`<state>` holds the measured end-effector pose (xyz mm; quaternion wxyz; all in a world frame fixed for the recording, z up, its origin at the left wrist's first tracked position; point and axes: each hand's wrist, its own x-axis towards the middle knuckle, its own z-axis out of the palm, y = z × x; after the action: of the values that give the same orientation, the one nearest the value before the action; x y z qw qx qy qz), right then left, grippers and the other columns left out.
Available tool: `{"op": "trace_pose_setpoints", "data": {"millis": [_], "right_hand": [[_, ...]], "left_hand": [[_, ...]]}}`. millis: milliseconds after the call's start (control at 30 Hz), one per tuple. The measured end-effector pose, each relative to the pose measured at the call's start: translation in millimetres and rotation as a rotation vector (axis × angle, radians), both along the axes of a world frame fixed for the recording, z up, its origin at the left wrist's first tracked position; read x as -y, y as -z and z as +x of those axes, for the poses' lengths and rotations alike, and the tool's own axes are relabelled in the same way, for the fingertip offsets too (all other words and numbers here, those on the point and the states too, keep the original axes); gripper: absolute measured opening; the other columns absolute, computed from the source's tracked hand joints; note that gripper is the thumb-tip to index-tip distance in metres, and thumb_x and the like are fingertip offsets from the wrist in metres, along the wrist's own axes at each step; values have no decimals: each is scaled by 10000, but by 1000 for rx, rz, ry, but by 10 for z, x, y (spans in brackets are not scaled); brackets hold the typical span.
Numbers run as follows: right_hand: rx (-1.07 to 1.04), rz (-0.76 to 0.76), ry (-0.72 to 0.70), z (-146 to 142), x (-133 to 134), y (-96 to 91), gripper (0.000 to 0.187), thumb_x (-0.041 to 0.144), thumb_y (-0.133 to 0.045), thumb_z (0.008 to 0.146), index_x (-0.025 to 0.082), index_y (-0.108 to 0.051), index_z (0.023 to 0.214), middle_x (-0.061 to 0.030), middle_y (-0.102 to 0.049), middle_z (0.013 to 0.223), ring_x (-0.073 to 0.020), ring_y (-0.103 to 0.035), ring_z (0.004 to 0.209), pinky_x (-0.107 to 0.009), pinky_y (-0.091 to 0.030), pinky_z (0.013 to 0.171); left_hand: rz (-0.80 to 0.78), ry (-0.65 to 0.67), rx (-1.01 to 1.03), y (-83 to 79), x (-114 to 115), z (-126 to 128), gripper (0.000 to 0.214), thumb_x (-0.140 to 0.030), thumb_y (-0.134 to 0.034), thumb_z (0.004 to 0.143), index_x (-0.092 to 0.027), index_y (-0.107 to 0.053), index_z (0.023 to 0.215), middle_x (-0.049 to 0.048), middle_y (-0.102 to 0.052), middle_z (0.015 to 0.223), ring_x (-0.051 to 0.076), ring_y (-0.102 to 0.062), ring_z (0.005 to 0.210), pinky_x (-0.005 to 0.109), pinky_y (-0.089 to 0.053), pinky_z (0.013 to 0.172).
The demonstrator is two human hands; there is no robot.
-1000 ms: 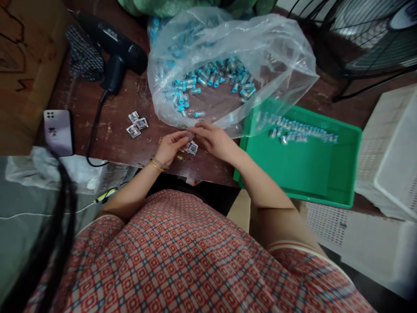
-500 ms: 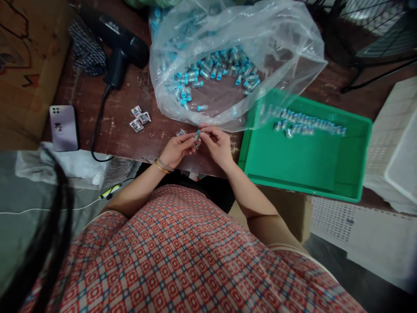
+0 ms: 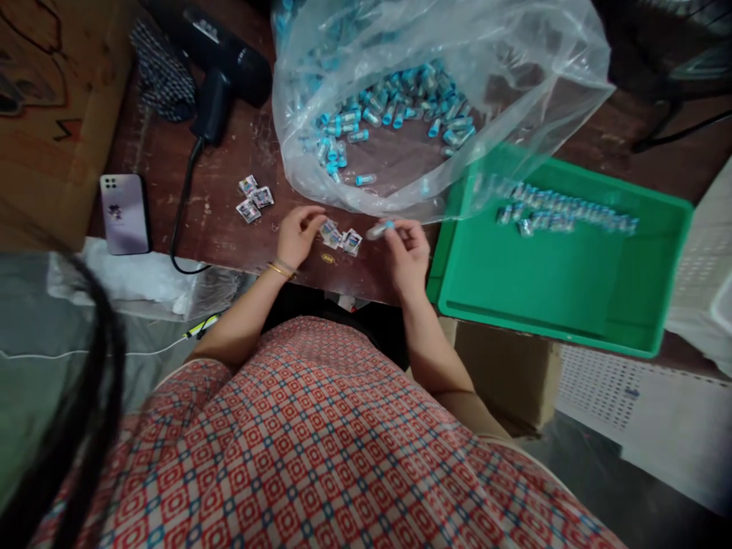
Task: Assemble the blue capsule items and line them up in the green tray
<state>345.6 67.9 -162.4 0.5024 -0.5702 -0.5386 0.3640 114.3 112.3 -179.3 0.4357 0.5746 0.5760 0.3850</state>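
Observation:
My right hand (image 3: 407, 250) pinches a small clear vial with a blue cap (image 3: 379, 228) just in front of the big clear plastic bag (image 3: 515, 69) that holds several blue-capped vials (image 3: 394, 110). My left hand (image 3: 297, 235), with a gold bangle at the wrist, rests on the brown table (image 3: 229, 221), its fingers curled beside a small pile of printed labels (image 3: 341, 238). Whether those fingers hold a label I cannot make out. A second little pile of labels (image 3: 255, 202) lies further left.
A green tray (image 3: 549, 282) at the right carries a row of finished vials (image 3: 566, 213). A black heat gun (image 3: 220, 65) with its cord and a purple phone (image 3: 124, 213) lie at the left. White perforated baskets (image 3: 646, 404) stand at the right.
My hands, joined on one vial before, have parted: the right hand has carried the vial to the right, the left has dropped to the label pile. The view shifted slightly.

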Motion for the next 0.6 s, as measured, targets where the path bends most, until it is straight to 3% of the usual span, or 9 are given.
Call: {"op": "trace_pose_setpoints", "data": {"millis": [100,233,333,433,500,600], "right_hand": [[-6,2,82,200,-24,84,243,488,-600,1010,312,-609,1178,-34,-738,1103,-186,-738,984,-353,-605,859],[-39,-107,8,220,37,99,315,487,-697,936,295,-678,1185,-13,-728,1010,-166,-681,837,-326,-574,755],[-41,-158,-59,114,107,68,329,499,-711,918,284,-710,1168,-9,-731,987,-166,-662,828,-351,-576,799],[-57,-163,-90,48,147,39,321,492,-717,917,280,-714,1159,-8,-738,1009,-162,-660,841,-356,-574,829],[-71,-162,-101,40,152,22,311,484,-719,921,280,-709,1155,-4,-728,989,-156,-645,806,-341,-563,781],[-107,-164,-110,33,128,-7,284,474,-707,935,287,-704,1148,11,-684,874,-139,-580,673,-298,-487,615]], "left_hand": [[128,-34,-386,121,-57,-108,206,-393,-758,950,-190,-733,980,124,-700,1138,295,-656,1106,415,-519,1002],[103,25,-565,211,40,22,286,-383,-798,907,-189,-695,1088,187,-646,1289,399,-570,1294,504,-451,1101],[57,-28,-552,220,36,122,265,-329,-786,909,-189,-667,1101,208,-615,1339,432,-534,1355,535,-420,1116],[72,2,-518,217,-43,115,146,-240,-776,892,-202,-637,908,182,-640,1259,412,-555,1298,537,-427,1097],[91,14,-474,213,-83,69,179,-173,-752,877,-211,-591,808,142,-669,1144,355,-597,1197,498,-458,1062],[36,-27,-253,203,-87,-4,169,-128,-712,858,-217,-573,824,56,-675,914,234,-650,929,384,-521,905]]}}
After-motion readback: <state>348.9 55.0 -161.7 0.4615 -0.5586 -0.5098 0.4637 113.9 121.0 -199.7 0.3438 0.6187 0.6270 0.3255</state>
